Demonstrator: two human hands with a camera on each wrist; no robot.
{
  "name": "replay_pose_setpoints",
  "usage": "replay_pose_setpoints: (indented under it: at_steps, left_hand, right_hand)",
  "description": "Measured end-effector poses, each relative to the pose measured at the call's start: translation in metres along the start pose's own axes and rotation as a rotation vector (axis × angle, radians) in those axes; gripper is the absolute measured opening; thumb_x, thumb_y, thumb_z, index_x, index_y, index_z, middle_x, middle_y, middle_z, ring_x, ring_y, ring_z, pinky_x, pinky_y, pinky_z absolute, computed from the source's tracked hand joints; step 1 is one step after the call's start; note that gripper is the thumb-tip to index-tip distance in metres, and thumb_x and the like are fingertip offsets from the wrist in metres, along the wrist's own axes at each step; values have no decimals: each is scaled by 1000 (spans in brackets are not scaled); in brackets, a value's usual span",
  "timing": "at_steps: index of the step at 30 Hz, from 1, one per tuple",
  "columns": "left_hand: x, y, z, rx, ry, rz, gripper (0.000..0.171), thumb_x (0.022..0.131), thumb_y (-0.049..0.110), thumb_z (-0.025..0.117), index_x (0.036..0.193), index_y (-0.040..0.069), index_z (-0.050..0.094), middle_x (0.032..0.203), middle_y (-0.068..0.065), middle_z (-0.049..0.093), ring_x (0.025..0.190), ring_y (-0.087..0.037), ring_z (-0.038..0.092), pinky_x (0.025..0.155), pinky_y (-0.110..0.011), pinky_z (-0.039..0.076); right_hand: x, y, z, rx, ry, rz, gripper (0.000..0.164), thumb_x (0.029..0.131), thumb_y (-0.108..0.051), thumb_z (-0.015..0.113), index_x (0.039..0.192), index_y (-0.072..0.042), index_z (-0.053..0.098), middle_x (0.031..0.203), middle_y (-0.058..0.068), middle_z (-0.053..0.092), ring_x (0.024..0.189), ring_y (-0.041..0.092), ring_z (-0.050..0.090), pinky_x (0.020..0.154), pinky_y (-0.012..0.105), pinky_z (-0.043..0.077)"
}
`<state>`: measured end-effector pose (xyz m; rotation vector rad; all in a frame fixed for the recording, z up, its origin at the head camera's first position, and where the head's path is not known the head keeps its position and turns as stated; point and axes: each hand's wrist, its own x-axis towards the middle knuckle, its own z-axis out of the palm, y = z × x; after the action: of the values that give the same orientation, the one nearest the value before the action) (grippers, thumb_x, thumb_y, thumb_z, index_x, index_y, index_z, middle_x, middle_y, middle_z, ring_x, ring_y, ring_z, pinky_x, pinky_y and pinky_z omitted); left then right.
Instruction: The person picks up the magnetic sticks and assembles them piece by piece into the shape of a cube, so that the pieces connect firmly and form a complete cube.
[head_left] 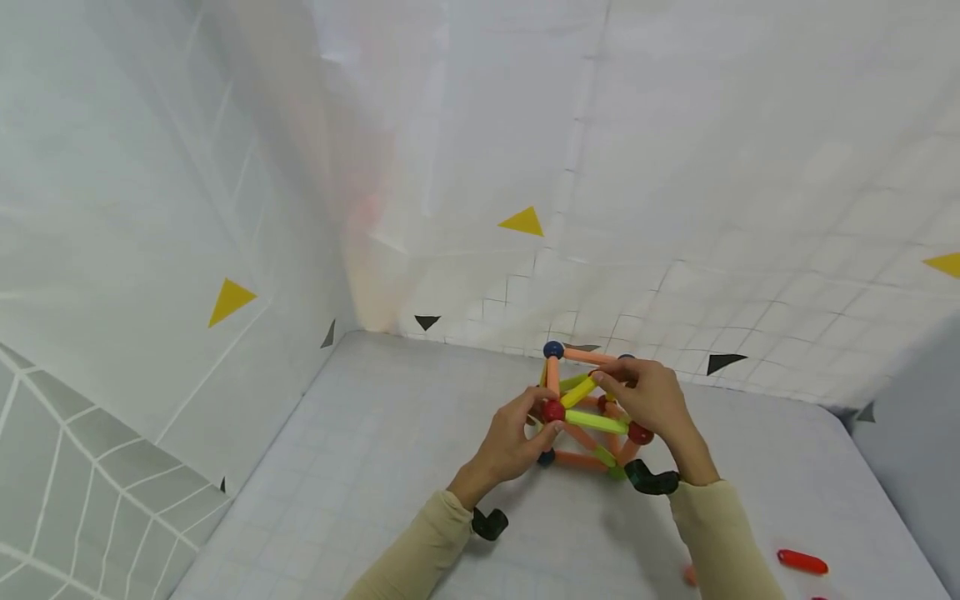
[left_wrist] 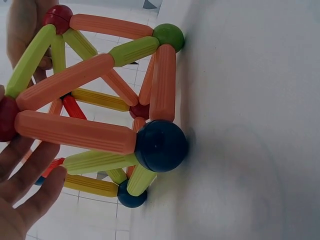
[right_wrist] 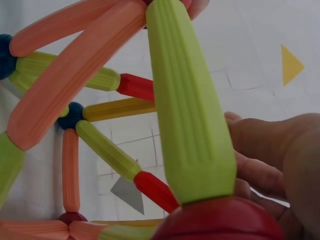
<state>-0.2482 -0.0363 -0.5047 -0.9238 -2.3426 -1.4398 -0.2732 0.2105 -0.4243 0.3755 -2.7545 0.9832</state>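
Note:
A frame of magnetic building rods and balls (head_left: 576, 460) stands on the white table, its rods orange, lime, yellow and red. My left hand (head_left: 502, 442) pinches the near upper red ball (head_left: 554, 411), thumb below and fingers behind. With thumb and fingertips, my right hand (head_left: 651, 396) holds the far end of a yellow rod (head_left: 580, 392), whose near end meets that ball. A lime rod (head_left: 596, 421) joins it to another red ball (head_left: 640, 432) below my right hand. Dark blue balls (left_wrist: 162, 145) and a green ball (left_wrist: 168, 37) sit at lower corners. My right fingers partly hide the rod's far end.
A loose red rod (head_left: 802, 562) lies at the table's right front. Next to the right sleeve, an orange piece (head_left: 690, 575) is partly hidden. White sheeting (head_left: 465, 167) with yellow and black triangles rises behind the table.

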Motion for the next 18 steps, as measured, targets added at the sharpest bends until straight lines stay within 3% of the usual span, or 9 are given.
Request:
replay_pose_setpoints:
  at_steps: [5, 9, 13, 18]
  left_hand:
    - [0, 0, 1, 3, -2, 1, 34, 105, 24, 69, 135, 13, 57, 113, -3, 70, 102, -13, 66, 87, -44, 62]
    - [0, 0, 1, 14, 10, 13, 34, 105, 23, 69, 135, 13, 57, 112, -2, 70, 101, -12, 66, 86, -33, 61]
    - [0, 1, 2, -7, 20, 24, 36, 105, 22, 69, 136, 12, 56, 114, -3, 70, 102, -12, 65, 87, -31, 60]
    - [-1, 4, 4, -117, -13, -12, 41, 105, 21, 69, 142, 12, 55, 124, -7, 68, 110, -15, 64, 92, -36, 60]
  right_hand:
    - [0, 1, 0, 0, 7, 18, 39, 99, -41, 75, 116, -6, 79, 101, 12, 81, 90, 29, 74, 70, 34, 53]
    - [-1, 0, 0, -14, 6, 16, 41, 98, -43, 76, 115, -7, 79, 101, 14, 81, 91, 30, 73, 69, 34, 53]
    - [-1, -1, 1, -38, 12, 24, 42, 98, -44, 76, 117, -7, 80, 100, 13, 81, 78, 25, 70, 60, 32, 49]
    - [-1, -3, 4, -84, 7, 30, 41, 98, -42, 75, 116, -6, 81, 93, 13, 79, 63, 18, 61, 47, 30, 41]
